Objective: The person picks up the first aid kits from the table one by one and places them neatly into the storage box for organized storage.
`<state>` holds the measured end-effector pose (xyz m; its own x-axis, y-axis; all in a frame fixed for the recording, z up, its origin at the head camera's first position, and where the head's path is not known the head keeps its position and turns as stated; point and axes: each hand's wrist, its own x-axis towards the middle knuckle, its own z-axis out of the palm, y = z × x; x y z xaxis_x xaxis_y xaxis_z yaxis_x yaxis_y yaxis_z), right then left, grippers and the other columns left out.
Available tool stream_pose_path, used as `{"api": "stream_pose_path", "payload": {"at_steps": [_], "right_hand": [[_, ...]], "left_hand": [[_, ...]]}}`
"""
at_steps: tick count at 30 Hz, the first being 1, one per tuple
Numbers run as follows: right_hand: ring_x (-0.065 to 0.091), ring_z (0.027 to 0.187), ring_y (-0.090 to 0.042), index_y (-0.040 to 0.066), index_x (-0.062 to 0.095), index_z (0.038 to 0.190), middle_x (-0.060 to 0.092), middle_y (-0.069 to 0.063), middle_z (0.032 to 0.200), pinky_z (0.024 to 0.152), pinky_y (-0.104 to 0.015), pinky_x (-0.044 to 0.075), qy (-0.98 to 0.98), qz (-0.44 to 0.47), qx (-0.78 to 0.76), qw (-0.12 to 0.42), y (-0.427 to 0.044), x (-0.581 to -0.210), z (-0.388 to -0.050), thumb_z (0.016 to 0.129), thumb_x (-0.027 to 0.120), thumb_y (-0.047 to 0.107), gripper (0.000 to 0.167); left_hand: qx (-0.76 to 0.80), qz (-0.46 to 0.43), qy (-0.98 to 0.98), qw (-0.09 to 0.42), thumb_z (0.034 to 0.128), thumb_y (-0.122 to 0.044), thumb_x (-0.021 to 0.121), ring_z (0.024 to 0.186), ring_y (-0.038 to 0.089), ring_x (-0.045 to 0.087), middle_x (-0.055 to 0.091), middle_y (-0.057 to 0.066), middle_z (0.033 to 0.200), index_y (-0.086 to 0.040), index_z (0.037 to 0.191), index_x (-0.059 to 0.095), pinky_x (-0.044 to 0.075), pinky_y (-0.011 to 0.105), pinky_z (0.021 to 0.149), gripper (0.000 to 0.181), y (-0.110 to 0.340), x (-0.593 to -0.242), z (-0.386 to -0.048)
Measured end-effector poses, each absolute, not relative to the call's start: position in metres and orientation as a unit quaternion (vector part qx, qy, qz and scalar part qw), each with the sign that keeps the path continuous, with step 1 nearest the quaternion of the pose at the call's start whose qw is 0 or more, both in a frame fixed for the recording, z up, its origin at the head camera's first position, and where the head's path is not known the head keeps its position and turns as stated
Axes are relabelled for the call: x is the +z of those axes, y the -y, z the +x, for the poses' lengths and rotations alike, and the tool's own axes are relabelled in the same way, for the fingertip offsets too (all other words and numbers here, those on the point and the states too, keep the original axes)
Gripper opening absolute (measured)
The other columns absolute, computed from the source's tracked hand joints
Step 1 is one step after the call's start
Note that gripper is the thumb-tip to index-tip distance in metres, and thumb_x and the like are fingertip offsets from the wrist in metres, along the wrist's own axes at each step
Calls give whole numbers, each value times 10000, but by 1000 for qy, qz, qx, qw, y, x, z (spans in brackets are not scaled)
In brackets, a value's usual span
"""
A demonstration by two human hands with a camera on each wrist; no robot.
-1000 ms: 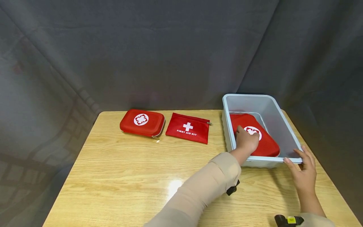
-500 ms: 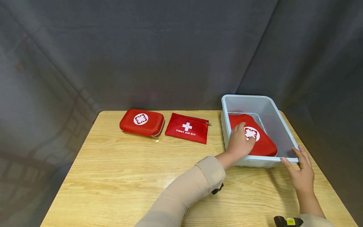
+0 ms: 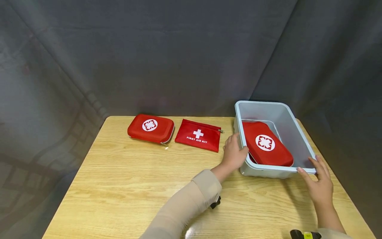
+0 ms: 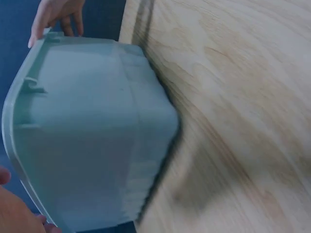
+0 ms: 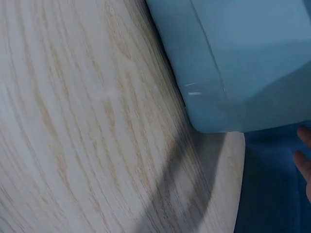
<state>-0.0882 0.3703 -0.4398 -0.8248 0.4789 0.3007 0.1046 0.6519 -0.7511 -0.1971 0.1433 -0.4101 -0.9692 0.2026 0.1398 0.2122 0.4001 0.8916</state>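
A pale grey-blue plastic bin [image 3: 286,119] stands at the table's right side. In it lies a red first aid case [image 3: 276,153] with a white round emblem, slightly tilted, one dark gap along its left edge. My left hand [image 3: 234,153] holds the bin's left rim near the front corner, thumb over the rim and fingers outside. At the near right corner, my right hand [image 3: 320,186] grips the rim, thumb on the front edge and fingers on the right side. The left wrist view shows the bin's outer wall [image 4: 92,107] between both hands; the right wrist view catches only fingertips [image 5: 303,167].
On the wooden table [image 3: 134,179], a red hard zip case [image 3: 150,128] lies at the back left. Beside it is a flat red first aid pouch [image 3: 197,135] with a zipper. A dark grey curtain [image 3: 179,59] hangs behind the table.
My left hand has let go of the red case in the bin and moved left, out to the bin's left rim. The case's emblem is now uncovered. The right hand stays at its corner.
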Motion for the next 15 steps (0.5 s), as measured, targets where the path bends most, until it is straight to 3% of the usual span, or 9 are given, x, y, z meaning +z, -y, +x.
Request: {"api": "stream_pose_path", "payload": {"at_steps": [6, 15], "right_hand": [[185, 1230, -23, 45, 394, 1276, 233, 17, 1393, 925, -114, 174, 874, -168, 387, 242, -369, -438, -89, 810, 583, 123, 509], [202, 1211, -6, 57, 412, 1270, 247, 41, 1381, 915, -117, 200, 858, -181, 413, 247, -368, -437, -90, 795, 596, 87, 510]], "left_hand": [[-547, -86, 833, -7, 765, -127, 532, 1125, 210, 379, 423, 82, 1219, -30, 1228, 390, 311, 348, 919, 494, -129, -422, -204], [-613, -9, 788, -49, 776, -107, 489, 1109, 273, 400, 425, 146, 1215, 32, 1216, 369, 332, 388, 899, 477, -103, -439, -213]]}}
